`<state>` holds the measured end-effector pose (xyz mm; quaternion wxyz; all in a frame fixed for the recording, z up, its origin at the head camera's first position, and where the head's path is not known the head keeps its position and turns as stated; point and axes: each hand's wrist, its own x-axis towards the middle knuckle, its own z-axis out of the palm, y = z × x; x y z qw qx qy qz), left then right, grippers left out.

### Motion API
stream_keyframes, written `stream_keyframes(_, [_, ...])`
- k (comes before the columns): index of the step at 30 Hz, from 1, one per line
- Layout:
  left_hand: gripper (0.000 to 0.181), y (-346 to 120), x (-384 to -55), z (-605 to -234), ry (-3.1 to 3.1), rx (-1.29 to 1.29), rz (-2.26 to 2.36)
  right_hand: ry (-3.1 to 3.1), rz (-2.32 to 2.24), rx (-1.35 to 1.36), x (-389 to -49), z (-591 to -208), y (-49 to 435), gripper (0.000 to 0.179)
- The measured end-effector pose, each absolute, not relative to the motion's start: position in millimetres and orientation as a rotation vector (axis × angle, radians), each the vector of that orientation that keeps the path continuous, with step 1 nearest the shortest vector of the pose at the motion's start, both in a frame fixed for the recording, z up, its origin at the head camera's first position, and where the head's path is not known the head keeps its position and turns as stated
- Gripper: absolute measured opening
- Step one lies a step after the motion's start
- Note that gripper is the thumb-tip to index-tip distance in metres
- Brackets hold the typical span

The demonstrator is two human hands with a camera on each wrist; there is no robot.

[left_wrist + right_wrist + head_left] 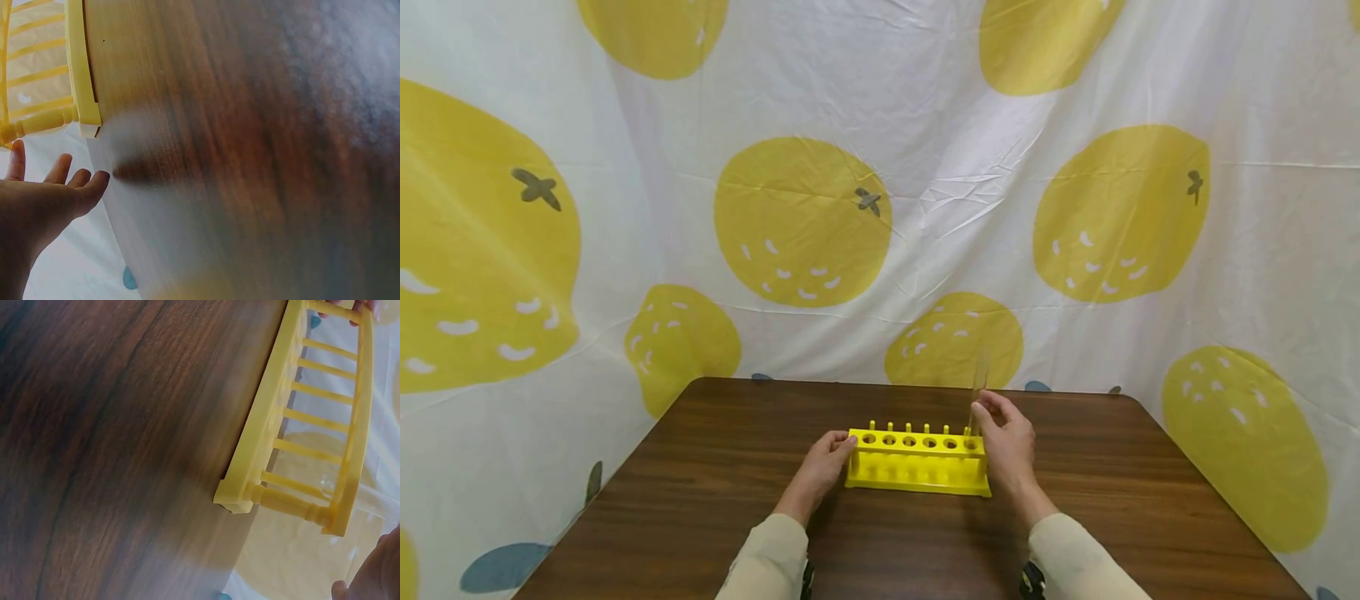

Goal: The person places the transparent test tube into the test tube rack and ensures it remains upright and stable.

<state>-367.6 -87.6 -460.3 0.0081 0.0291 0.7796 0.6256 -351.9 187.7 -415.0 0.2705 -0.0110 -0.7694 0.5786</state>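
A yellow test tube rack (917, 486) stands on the brown table, with a row of holes along its top plate and a row of pegs behind them. At its left end my left hand (822, 468) holds the top plate, thumb on the near corner. My right hand (1011, 442) pinches a clear glass test tube (981, 371) upright over the rightmost hole. In the right wrist view, the tube's rounded lower end (325, 484) pokes a little below the top plate. That view shows the right hand only in part.
The dark wood-grain table (737, 517) carries the rack near its middle. Behind and on both sides hangs a white cloth (940, 108) printed with yellow lemons.
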Motion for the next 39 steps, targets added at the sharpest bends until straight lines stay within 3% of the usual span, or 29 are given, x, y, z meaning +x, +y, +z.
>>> stream_keyframes(39, [0.048,-89.6,-367.9,-462.1,2.434,0.085,1.921,-2.220,1.388,-0.020,-348.5,-440.8,189.8,0.031])
